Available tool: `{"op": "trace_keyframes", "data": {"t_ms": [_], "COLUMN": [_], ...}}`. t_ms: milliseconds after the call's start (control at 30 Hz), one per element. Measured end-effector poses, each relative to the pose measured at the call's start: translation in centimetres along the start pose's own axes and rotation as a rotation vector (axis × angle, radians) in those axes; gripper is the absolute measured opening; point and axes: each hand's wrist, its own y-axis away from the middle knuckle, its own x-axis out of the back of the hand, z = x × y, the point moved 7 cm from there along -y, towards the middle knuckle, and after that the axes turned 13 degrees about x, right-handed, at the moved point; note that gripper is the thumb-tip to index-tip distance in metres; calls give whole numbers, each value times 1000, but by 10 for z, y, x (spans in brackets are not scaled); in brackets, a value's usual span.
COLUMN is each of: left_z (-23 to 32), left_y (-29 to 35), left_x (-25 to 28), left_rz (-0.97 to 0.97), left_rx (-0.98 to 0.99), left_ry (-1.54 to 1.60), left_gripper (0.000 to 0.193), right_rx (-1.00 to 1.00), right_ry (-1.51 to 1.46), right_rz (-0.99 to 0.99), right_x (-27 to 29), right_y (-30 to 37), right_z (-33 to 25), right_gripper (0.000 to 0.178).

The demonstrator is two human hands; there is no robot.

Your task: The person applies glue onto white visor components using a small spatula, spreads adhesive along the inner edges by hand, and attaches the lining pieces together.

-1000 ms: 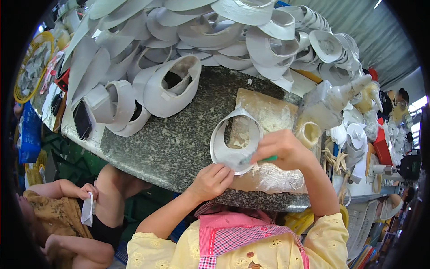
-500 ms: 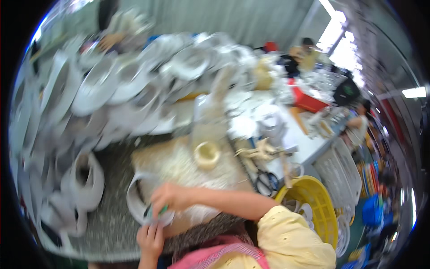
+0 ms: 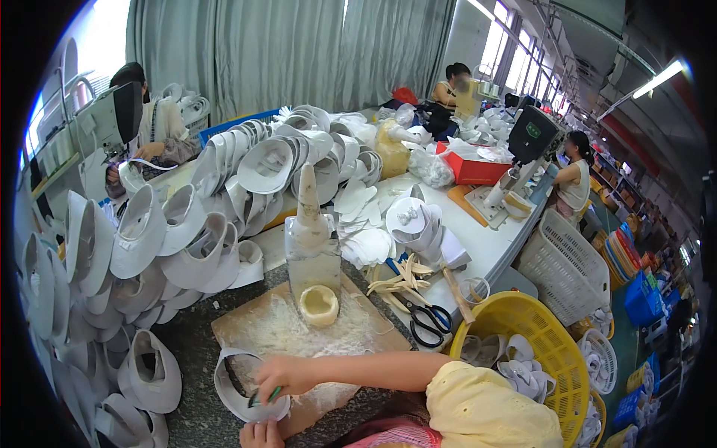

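Observation:
A white sun visor (image 3: 225, 386) stands as a curved ring on the near left part of the powder-dusted board. My right hand (image 3: 287, 375) reaches across from the right, its fingers closed round a small green-handled tool (image 3: 267, 396). The tool is low against the visor's near side; its working end is hidden. My left hand (image 3: 261, 435) is just below, fingers together at the visor's near edge and seemingly pinching it. Most of that hand is cut off by the picture's lower edge.
Stacks of white visors (image 3: 142, 231) crowd the left and back. A bottle-shaped fixture and a cream roll (image 3: 319, 306) stand on the board (image 3: 246, 322). Black scissors (image 3: 429, 322), cream strips (image 3: 403, 276) and a yellow basket (image 3: 523, 317) lie to the right. Other people work farther off.
The view has shifted and steadied from a blur. Both hands stay at the visor's near edge; my left hand now sits lower in the picture. The right still grips the green-handled tool.

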Motion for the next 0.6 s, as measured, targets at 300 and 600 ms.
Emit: {"op": "trace_keyframes", "data": {"t_ms": [300, 600], "left_z": [-70, -91], "left_y": [-9, -98], "left_x": [1, 48], "left_rz": [79, 173], "left_rx": [701, 747], "left_ry": [426, 585], "left_gripper": [7, 2], "right_rx": [-469, -534], "right_ry": [-758, -895], "right_rz": [567, 966], "right_x": [24, 8], "right_y": [77, 132], "right_z": [-20, 1], "right_gripper": [12, 16]}}
